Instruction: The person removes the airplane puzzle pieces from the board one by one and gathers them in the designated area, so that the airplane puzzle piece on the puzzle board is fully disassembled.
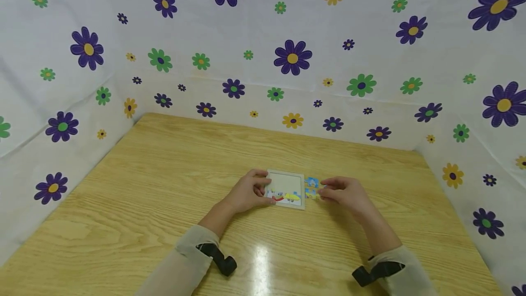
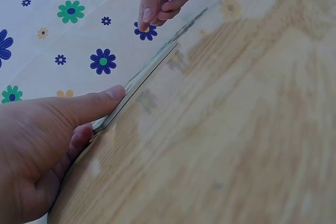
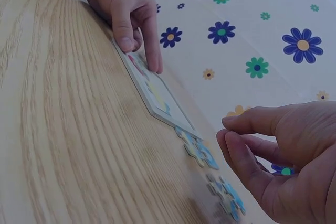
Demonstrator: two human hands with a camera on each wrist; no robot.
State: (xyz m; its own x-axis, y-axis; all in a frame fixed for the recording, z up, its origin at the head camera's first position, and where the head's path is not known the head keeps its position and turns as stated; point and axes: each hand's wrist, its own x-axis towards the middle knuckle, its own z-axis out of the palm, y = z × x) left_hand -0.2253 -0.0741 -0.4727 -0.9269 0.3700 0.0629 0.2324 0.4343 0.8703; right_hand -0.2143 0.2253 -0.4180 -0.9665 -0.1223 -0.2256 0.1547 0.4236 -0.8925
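Observation:
A square jigsaw puzzle board (image 1: 286, 182) with a pale raised rim lies on the table, a strip of colourful picture filling its lower part. My left hand (image 1: 248, 191) grips the board's left side, thumb near the lower corner and fingers near the upper one. Two jigsaw pieces, an upper blue one (image 1: 312, 182) and a lower blue-and-yellow one (image 1: 310, 193), lie just off the board's right edge. Beside them is my right hand (image 1: 347, 196), fingers bent and thumb close to the index fingertip. In the right wrist view, nothing shows between those fingertips.
The wood-grain table (image 1: 164, 168) extends around the board. White cloth (image 1: 230, 26) printed with flowers encloses the back and both sides. A black strap-mounted device (image 1: 223, 261) sits on the left wrist, another (image 1: 365, 274) on the right.

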